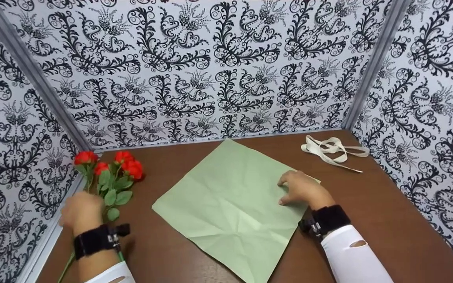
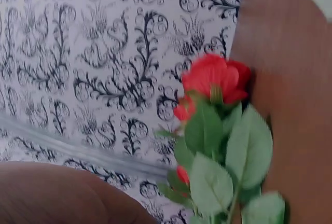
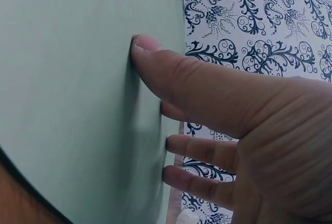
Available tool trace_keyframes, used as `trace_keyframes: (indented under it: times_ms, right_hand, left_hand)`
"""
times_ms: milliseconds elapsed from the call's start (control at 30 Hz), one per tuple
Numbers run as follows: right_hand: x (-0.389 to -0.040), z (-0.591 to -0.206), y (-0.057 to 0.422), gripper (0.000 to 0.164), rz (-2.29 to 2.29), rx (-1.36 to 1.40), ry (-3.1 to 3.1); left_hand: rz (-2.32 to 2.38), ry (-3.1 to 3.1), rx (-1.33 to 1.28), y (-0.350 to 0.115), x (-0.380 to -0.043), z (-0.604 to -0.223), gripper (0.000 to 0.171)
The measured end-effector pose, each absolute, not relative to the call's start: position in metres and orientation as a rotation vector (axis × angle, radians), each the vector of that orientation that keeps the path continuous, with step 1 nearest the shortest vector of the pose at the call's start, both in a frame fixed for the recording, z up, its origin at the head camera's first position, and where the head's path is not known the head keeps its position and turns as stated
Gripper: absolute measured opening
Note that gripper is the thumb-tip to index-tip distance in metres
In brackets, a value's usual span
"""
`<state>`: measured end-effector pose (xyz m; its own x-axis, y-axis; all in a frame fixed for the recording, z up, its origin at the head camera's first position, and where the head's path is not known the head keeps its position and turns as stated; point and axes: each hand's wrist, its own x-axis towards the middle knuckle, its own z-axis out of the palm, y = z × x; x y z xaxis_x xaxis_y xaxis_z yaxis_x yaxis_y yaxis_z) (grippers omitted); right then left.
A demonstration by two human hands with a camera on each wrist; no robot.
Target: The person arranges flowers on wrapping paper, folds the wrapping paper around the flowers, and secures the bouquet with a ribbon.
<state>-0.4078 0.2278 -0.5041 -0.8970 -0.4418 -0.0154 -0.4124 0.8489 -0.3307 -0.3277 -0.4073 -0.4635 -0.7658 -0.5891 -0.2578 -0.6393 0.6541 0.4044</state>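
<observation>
A sheet of pale green paper [image 1: 226,188] lies creased and turned cornerwise on the brown table. My right hand [image 1: 301,189] rests its fingertips on the paper near its right corner; in the right wrist view the thumb [image 3: 192,84] and fingers are spread against the sheet. At the left, my left hand [image 1: 81,210], blurred, is over the stems of the red artificial roses [image 1: 132,169]. Its fingers are hidden, and I cannot tell whether they grip a stem. The left wrist view shows red blooms [image 2: 215,79] and green leaves [image 2: 249,146] beyond the hand.
A loosely coiled cream ribbon [image 1: 330,149] lies at the back right of the table [image 1: 387,220]. Patterned black-and-white walls [image 1: 226,70] enclose the table at the back and both sides, with grey strips at the corners.
</observation>
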Motion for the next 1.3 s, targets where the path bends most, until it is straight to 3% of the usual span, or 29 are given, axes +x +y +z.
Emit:
trace_keyframes:
  times_ms: [167, 533, 767, 1000, 1300]
  right_hand:
    - [-0.409, -0.503, 0.228, 0.059, -0.491, -0.696, 2.932]
    - [-0.406, -0.508, 0.227, 0.059, -0.487, -0.717, 2.923]
    - [-0.408, -0.507, 0.228, 0.062, -0.472, -0.69, 2.911]
    - [-0.408, -0.506, 0.23, 0.062, -0.48, -0.711, 2.909]
    - [-0.41, -0.505, 0.23, 0.061, -0.492, -0.695, 2.898]
  left_hand:
    - [0.786, 2.687, -0.992, -0.406, -0.326, -0.47, 0.069]
    - [0.692, 2.75, -0.969, -0.394, -0.33, -0.476, 0.068]
    - [0.696, 2.73, -0.95, -0.397, -0.334, -0.487, 0.084]
    - [0.683, 2.715, -0.941, -0.397, -0.337, -0.489, 0.073]
    - [0.705, 2.864, -0.87, -0.387, -0.337, -0.472, 0.047]
